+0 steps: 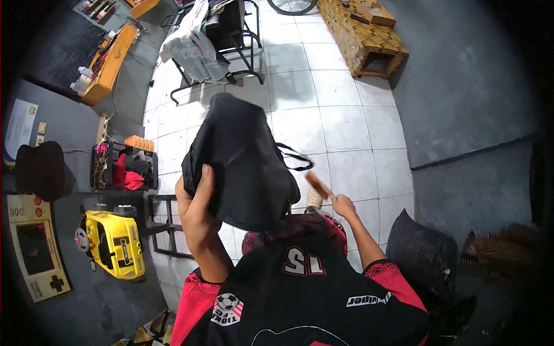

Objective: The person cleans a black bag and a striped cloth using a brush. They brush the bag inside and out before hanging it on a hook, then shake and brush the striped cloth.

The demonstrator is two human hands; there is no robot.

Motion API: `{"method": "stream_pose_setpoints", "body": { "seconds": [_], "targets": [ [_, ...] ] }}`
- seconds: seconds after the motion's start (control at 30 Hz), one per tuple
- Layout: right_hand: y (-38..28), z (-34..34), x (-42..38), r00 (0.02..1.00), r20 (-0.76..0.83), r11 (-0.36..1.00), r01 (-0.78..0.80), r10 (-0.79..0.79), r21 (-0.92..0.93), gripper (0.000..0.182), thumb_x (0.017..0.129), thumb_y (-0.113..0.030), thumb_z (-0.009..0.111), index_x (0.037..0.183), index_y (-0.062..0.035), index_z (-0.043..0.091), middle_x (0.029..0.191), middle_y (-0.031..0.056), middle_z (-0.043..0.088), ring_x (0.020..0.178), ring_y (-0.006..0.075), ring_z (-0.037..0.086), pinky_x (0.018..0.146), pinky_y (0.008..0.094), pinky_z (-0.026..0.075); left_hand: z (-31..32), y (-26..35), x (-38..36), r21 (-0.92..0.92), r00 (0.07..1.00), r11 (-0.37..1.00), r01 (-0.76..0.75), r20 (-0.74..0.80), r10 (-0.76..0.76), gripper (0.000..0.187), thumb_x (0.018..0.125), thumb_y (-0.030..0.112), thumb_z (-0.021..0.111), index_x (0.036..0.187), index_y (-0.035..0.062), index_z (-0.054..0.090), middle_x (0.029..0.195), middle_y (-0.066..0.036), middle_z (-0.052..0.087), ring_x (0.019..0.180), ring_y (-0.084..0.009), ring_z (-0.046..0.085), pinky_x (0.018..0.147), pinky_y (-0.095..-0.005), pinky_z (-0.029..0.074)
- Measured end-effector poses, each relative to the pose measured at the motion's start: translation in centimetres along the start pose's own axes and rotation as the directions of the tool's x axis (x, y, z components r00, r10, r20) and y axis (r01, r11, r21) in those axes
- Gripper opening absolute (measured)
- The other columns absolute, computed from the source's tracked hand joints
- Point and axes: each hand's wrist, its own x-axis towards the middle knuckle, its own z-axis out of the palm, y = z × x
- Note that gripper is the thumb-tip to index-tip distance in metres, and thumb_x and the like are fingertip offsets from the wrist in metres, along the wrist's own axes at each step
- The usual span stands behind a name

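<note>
A black fabric bag point(239, 161) is held up in front of my chest. My left hand point(199, 202) grips its lower left side, with the thumb lying over the fabric. A thin black strap loop point(295, 158) sticks out from the bag's right side. To the right of the bag, my right hand point(343, 205) is closed round the handle of a small brown brush point(318, 185), which points up and left, apart from the bag. The brush is slightly blurred.
White floor tiles point(346, 127) lie ahead. A metal-framed chair draped with cloth point(199, 49) stands at the top. On the left are a black crate point(151, 170) and a yellow toy car point(117, 245). A patterned wooden box point(369, 52) is at the upper right, a dark sack point(418, 248) at the lower right.
</note>
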Motion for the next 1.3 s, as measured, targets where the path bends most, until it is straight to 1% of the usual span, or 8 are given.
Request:
{"method": "stream_pose_setpoints", "body": {
  "seconds": [0.23,0.37,0.5,0.67,0.9,1.03,1.17,1.3],
  "targets": [
    [-14.1,-13.5,-11.7,0.943,-0.159,0.122,0.202,-0.294,0.972,0.046,0.092,-0.053,0.032,0.079,-0.01,0.039,0.056,-0.0059,0.03,0.045,0.0037,0.03,0.041,0.0201,0.024,1.3,-2.4,0.3,0.26,0.975,0.953,0.159,0.108,-0.192,0.036,0.089,0.026,0.057,0.107,-0.0058,0.053,0.096,-0.011,0.058,0.084,-0.0138,0.056,0.074,-0.0258,0.045],
    [-17.7,-13.5,-11.7,0.673,-0.471,0.369,0.722,-0.57,0.585,0.04,0.095,-0.034,0.038,0.09,0.004,0.047,0.055,0.011,0.045,0.049,0.0157,0.046,0.046,0.0302,0.036,1.6,-3.8,0.2,0.324,0.954,0.945,-0.037,0.292,-0.062,0.027,0.092,0.022,0.052,0.08,-0.0019,0.054,0.067,0.006,0.045,0.063,-0.0035,0.036,0.054,-0.0199,0.03],
    [-15.0,-7.1,-5.3,0.697,-0.461,0.512,0.716,-0.549,0.474,0.034,0.095,-0.032,0.036,0.095,0.0004,0.047,0.067,0.0243,0.055,0.062,0.0438,0.055,0.053,0.0461,0.041,1.4,-1.9,0.3,0.197,0.984,0.98,0.022,0.168,-0.056,0.031,0.089,0.023,0.057,0.105,-0.0035,0.057,0.092,-0.007,0.059,0.082,-0.012,0.054,0.078,-0.0247,0.042],
    [-3.7,1.7,0.8,0.967,0.208,0.988,0.154,-0.148,-0.016,0.043,0.09,-0.038,0.039,0.098,-0.0027,0.063,0.101,0.0241,0.06,0.094,0.042,0.057,0.079,0.0476,0.046,0.4,-1.7,0.2,0.073,0.997,0.997,-0.017,0.072,0.012,0.031,0.087,0.023,0.06,0.106,-0.0024,0.054,0.095,-0.01,0.059,0.085,-0.0161,0.058,0.073,-0.0258,0.047],
    [-2.6,1.0,0.3,0.985,-0.118,0.927,0.16,-0.126,0.341,0.054,0.093,-0.043,0.031,0.086,0.0022,0.06,0.079,0.0217,0.061,0.079,0.0409,0.058,0.069,0.0461,0.045,-0.1,-2.2,0.7,0.08,0.994,0.992,0.095,0.041,-0.098,0.037,0.086,0.025,0.062,0.107,-0.0039,0.051,0.094,-0.014,0.059,0.082,-0.0179,0.06,0.067,-0.0259,0.049],
    [-12.9,-10.1,-8.0,0.975,-0.129,0.143,0.156,-0.182,0.977,0.042,0.095,-0.045,0.034,0.072,-0.0111,0.044,0.055,-0.0064,0.033,0.044,0.0027,0.03,0.038,0.0212,0.025,1.1,-2.9,0.5,0.187,0.989,0.975,0.12,0.058,-0.133,0.04,0.087,0.026,0.061,0.108,-0.0066,0.05,0.096,-0.016,0.058,0.081,-0.0185,0.059,0.073,-0.0265,0.047],
    [-17.2,-13.5,-10.2,0.664,-0.505,0.311,0.725,-0.551,0.614,0.037,0.094,-0.033,0.042,0.082,0.0006,0.048,0.057,0.008,0.044,0.049,0.0176,0.05,0.045,0.0309,0.037,3.4,-3.1,-0.4,0.371,0.962,0.923,-0.106,0.274,0.001,0.026,0.092,0.02,0.052,0.079,-0.0027,0.053,0.067,0.005,0.046,0.062,-0.0049,0.037,0.053,-0.0208,0.03],
    [-15.4,-10.8,-6.7,0.754,-0.423,0.475,0.649,-0.502,0.594,0.031,0.09,-0.029,0.048,0.091,0.0018,0.051,0.071,0.0211,0.059,0.072,0.0333,0.064,0.057,0.0365,0.047,2.9,-2.0,-0.3,0.203,0.99,0.976,-0.078,0.129,0.052,0.024,0.091,0.02,0.054,0.085,-0.0036,0.056,0.07,0.003,0.05,0.062,-0.0046,0.041,0.054,-0.0207,0.032]
  ]
}}
